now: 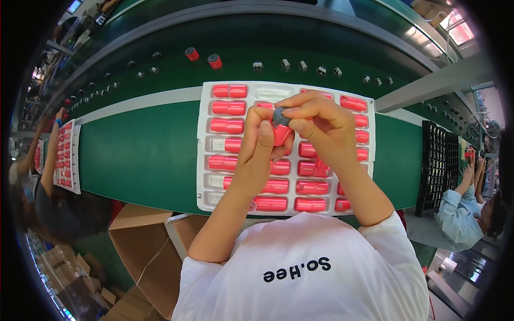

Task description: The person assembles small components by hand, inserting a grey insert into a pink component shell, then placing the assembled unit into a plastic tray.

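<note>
Above a white moulded tray (203,182), my left hand (258,147) is closed around a small red cylinder casing (281,136) with a dark grey end piece (279,115). My right hand (327,128) pinches the grey end between thumb and fingers, so both hands grip the same part. Rows of glossy red casings (230,91) lie on their sides in the tray's pockets, some partly pulled apart or shorter than others. One pocket in the top row (274,92) holds no red casing. My hands and forearms hide the tray's middle.
The tray rests on a green worktop (134,144). Beyond it, a dark green belt (241,48) carries small metal connectors (257,66) and two red cylinders (214,61) with grey ends. A metal post (428,80) slants at right, near black trays (431,166). Cardboard boxes (140,235) stand lower left; co-workers sit either side.
</note>
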Motion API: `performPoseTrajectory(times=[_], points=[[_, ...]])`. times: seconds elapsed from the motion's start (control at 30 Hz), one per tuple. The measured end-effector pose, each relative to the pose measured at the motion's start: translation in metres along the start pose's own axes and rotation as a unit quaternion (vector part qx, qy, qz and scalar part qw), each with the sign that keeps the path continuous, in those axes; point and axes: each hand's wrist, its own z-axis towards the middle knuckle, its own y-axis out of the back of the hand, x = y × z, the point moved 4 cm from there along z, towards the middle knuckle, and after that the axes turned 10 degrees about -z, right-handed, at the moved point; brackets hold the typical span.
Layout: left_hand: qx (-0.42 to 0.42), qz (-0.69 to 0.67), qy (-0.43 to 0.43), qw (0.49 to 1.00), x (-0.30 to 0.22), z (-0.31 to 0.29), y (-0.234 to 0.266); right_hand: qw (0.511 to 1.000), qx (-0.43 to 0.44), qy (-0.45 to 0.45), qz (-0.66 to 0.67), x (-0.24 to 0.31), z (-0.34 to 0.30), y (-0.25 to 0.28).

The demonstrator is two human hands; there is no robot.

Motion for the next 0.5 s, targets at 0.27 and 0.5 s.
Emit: performPoseTrajectory(times=[0.27, 0.5], points=[[-0.042, 0.160, -0.036, 0.986, -0.015, 0.029, 0.031, 0.982, 0.087, 0.048, -0.160, -0.006, 0.043, -0.001], [0.014, 0.706, -0.099, 0.702, -0.016, 0.081, 0.093, 0.895, 0.025, 0.160, -0.415, -0.142, 0.167, -0.013]])
